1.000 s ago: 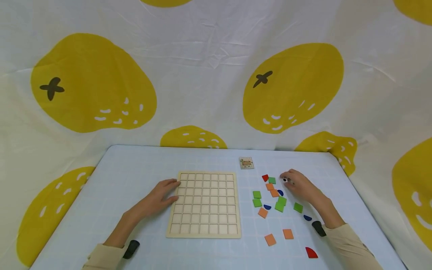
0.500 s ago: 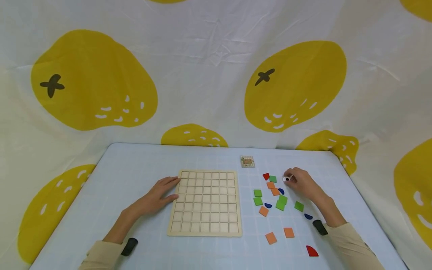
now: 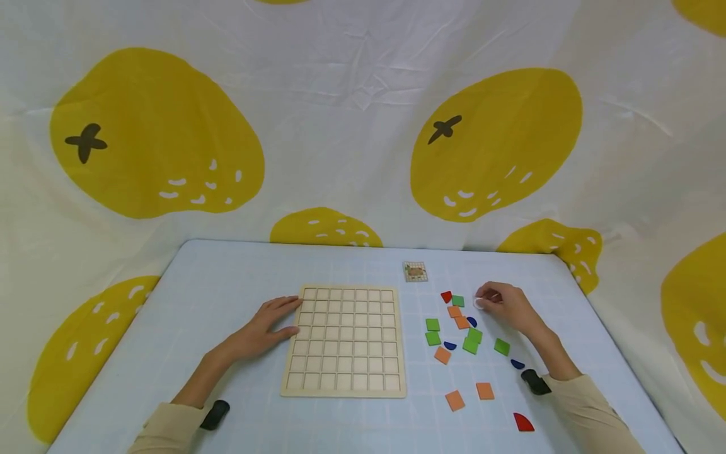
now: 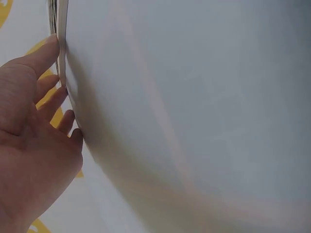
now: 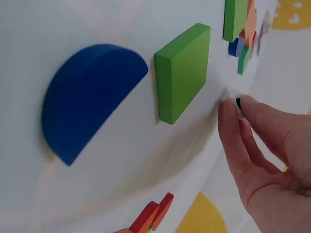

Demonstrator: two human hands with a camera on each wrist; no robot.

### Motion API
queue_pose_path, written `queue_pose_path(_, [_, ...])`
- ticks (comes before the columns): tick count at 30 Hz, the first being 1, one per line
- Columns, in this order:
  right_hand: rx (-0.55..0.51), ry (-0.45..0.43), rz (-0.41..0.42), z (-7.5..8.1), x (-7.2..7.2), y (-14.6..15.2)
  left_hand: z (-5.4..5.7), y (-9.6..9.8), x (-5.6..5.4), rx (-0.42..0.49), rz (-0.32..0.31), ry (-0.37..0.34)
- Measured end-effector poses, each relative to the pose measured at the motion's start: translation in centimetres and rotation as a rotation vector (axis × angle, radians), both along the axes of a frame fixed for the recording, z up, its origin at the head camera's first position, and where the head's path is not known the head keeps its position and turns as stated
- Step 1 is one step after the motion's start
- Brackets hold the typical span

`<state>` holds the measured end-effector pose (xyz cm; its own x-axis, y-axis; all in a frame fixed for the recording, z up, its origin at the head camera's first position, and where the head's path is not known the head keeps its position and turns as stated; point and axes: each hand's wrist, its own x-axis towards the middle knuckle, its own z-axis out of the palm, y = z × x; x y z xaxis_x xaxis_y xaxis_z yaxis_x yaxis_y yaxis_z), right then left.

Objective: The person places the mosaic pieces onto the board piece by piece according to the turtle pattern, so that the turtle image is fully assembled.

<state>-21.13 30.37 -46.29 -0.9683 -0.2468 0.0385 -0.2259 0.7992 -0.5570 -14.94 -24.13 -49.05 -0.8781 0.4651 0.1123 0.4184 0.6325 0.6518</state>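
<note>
— What do you make of the right hand from your end?

— I see its fingertips pinched together on a small white piece with a black dot, at the far right of the scattered tiles. On the head camera the piece is nearly hidden under the fingers, so I can't swear it's off the table; it looks to be just at the surface.

— And the left hand?

— Flat, fingers straight, resting against the left edge of the wooden grid board. I read that as a brace, so the board won't slide. It grips nothing.

— What lies around the right hand?

— A green square and a red piece just beside it, orange squares nearer me, and a blue half-disc close to the wrist. A small pattern card sits beyond the board's far corner, probably kept there so it can be read.
</note>
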Motion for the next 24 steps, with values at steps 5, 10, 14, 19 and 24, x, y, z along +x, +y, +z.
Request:
queue_pose_path(5, [-0.027, -0.047, -0.007, 0.1, 0.2, -0.3, -0.1, 0.0, 0.1, -0.001, -0.001, -0.006])
queue_pose_path(10, [-0.053, -0.040, -0.009, 0.5, 0.3, -0.8, -0.4, -0.1, 0.1, -0.006, -0.003, 0.009])
queue_pose_path(14, [-0.080, -0.026, -0.006, 0.7, 0.1, -1.5, -0.5, -0.1, 0.0, -0.013, 0.001, 0.007])
queue_pose_path(19, [-0.114, -0.023, -0.026, 1.0, -0.3, -2.4, -0.2, -0.1, 0.0, -0.021, 0.005, 0.008])
queue_pose_path(24, [-0.173, -0.050, -0.045, 1.4, -0.4, -3.6, -0.2, -0.1, 0.0, -0.022, -0.005, 0.011])
